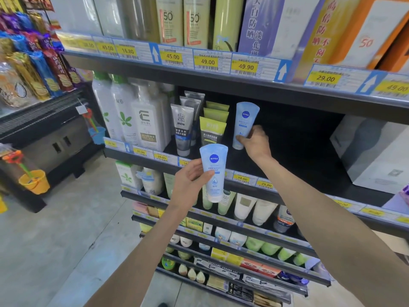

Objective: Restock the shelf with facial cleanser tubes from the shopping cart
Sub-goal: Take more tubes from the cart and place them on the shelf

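Note:
My right hand (255,141) grips the lower part of a pale blue cleanser tube (245,120), which stands cap down on the dark middle shelf (287,151), just right of the green tubes (212,131). A second, identical blue tube (213,171) is held upright in front of the shelf edge by my left hand (190,180), fingers curled round its left side. The shopping cart is out of view.
Grey men's tubes (182,129) and white bottles (132,114) fill the shelf's left part. A white box (376,156) sits at its right end, with a dark bare stretch between. Stocked shelves run above and below. A snack rack (33,63) stands at the left.

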### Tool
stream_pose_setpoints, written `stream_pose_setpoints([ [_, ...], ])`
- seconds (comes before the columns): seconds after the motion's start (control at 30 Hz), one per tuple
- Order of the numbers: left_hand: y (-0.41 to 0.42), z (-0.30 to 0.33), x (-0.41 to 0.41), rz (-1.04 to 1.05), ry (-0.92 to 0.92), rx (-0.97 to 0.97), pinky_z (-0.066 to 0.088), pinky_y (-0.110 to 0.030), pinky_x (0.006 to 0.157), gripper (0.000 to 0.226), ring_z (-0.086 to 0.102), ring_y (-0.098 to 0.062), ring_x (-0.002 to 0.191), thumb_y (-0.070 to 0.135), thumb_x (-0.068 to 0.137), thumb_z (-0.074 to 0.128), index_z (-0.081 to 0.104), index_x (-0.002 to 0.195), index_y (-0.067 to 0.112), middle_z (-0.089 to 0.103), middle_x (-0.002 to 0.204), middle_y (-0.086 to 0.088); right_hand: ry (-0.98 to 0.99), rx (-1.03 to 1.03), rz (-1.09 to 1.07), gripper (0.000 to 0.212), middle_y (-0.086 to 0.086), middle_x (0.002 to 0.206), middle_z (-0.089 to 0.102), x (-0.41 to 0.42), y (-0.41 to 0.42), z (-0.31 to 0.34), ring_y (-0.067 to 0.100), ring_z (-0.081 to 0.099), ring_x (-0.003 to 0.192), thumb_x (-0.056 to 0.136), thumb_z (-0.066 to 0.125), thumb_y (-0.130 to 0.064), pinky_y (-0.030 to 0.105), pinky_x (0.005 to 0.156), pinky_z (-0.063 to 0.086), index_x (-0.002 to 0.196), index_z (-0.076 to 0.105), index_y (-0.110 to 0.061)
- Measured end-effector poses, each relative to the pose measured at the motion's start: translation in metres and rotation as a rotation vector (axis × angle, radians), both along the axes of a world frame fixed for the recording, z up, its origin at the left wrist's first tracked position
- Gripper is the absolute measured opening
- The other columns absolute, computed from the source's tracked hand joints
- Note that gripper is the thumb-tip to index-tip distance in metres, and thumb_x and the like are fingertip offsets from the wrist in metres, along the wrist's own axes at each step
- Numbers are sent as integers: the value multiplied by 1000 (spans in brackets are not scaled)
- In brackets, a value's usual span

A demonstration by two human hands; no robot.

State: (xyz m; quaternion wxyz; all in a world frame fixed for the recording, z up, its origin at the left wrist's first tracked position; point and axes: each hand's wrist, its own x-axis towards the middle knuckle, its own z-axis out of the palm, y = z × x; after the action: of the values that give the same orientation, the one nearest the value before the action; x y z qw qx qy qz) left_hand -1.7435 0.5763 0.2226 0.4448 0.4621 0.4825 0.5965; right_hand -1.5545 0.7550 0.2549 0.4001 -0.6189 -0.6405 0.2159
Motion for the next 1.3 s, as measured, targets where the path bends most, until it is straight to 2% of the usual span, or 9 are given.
stream_pose_setpoints([
  [0.13,-1,4,-4,9,9,4,57,-31,96,36,70,-10,111,10,91,75,66,126,14,76,117,5,-7,-47,11,48,13,124,62,2,0,-2,28,63,113,86,80,-27,35,85,50,120,53,-6],
  [0.27,-4,12,-7,6,9,20,58,-26,93,32,71,-8,109,8,91,75,67,121,16,76,114,8,77,-79,42,77,12,138,49,8,-12,-3,24,56,123,82,82,-38,34,98,48,143,45,-8],
  [0.37,-4,18,-7,-1,15,41,58,-26,93,31,71,-8,108,9,91,75,68,120,18,77,113,9,156,15,107,55,3,134,57,14,-47,7,13,59,119,92,74,-35,34,105,49,138,55,-14],
  [0.5,2,26,-6,6,54,45,57,-42,98,31,71,-14,110,16,91,77,70,120,20,76,115,6,283,11,304,25,-5,112,72,21,-106,22,8,69,104,96,70,-27,34,92,59,120,68,-19],
  [0.6,6,34,-3,-5,72,57,56,-49,98,28,70,-18,109,20,90,79,71,117,20,76,114,5,277,-58,429,27,-2,107,74,24,-132,20,12,71,102,94,73,-21,33,91,59,121,68,-20],
  [0.73,11,47,6,-18,79,90,58,-35,93,27,72,-14,103,18,90,78,71,116,17,77,109,6,264,-99,458,35,0,109,74,23,-144,15,12,71,103,88,79,-19,30,95,57,121,67,-17],
  [1.07,20,65,14,-86,93,215,58,-29,94,34,69,-10,113,17,97,69,67,131,14,74,120,4,231,-24,415,29,-10,110,74,25,-146,30,8,70,105,91,77,-24,36,93,59,117,67,-22],
  [1.13,22,57,5,-7,225,264,55,-28,98,32,66,-7,114,21,99,67,67,131,19,73,121,8,263,2,379,28,-11,111,74,28,-140,34,8,70,105,91,76,-23,37,94,59,117,66,-22],
  [1.3,23,9,-30,250,818,309,47,-34,103,27,55,-9,117,25,100,64,67,127,26,65,121,11,234,27,243,27,-13,112,73,40,-107,35,4,68,105,91,76,-28,38,96,57,115,65,-25],
])
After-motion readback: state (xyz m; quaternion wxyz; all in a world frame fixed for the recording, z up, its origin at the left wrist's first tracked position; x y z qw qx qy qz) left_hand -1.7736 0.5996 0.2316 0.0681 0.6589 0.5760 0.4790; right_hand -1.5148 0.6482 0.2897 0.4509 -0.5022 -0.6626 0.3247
